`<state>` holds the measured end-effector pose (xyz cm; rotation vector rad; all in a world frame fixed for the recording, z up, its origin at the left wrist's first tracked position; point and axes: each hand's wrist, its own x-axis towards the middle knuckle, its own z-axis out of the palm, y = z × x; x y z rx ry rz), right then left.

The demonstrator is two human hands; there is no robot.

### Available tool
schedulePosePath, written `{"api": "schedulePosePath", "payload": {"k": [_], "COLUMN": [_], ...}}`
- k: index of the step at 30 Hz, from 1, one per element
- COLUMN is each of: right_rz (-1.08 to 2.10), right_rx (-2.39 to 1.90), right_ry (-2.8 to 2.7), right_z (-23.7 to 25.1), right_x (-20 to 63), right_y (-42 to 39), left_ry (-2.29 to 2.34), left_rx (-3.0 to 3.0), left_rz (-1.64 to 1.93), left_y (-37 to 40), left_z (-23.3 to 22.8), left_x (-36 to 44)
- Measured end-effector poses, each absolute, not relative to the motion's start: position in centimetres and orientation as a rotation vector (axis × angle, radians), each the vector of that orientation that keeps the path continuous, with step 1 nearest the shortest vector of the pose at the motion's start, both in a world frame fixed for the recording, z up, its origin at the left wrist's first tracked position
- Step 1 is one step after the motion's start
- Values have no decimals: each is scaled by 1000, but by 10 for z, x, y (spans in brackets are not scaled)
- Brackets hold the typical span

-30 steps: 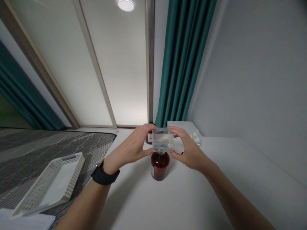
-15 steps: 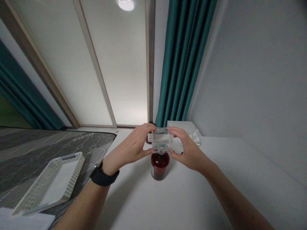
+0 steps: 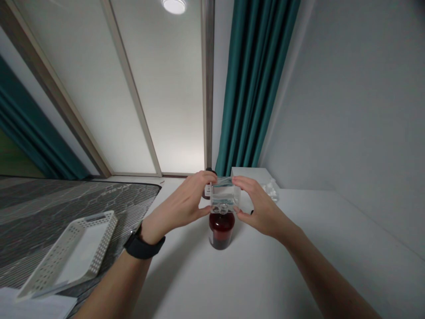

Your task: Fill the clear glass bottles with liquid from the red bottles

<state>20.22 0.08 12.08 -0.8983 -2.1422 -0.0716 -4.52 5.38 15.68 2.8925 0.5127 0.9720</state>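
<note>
Two-handed grip on clear pouch [image 3: 225, 196] above bottle [image 3: 221, 229]

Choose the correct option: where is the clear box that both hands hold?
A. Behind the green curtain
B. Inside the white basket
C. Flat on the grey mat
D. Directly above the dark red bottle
D: the left hand and the right hand hold the clear box from its two sides, right over the neck of the dark red bottle, which stands on the white table.
</note>
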Motion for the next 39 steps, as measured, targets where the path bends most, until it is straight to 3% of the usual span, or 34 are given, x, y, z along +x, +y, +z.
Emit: {"api": "schedulePosePath", "payload": {"k": [39], "right_rz": [-344], "right_rx": [-867], "right_ry": [-2140], "right_z": [120], "right_x": [197], "right_y": [-1], "left_ry": [546], "left_rx": [3000], "left_rz": [946], "left_y": [41], "left_z": [163], "left_x": [-44]}}
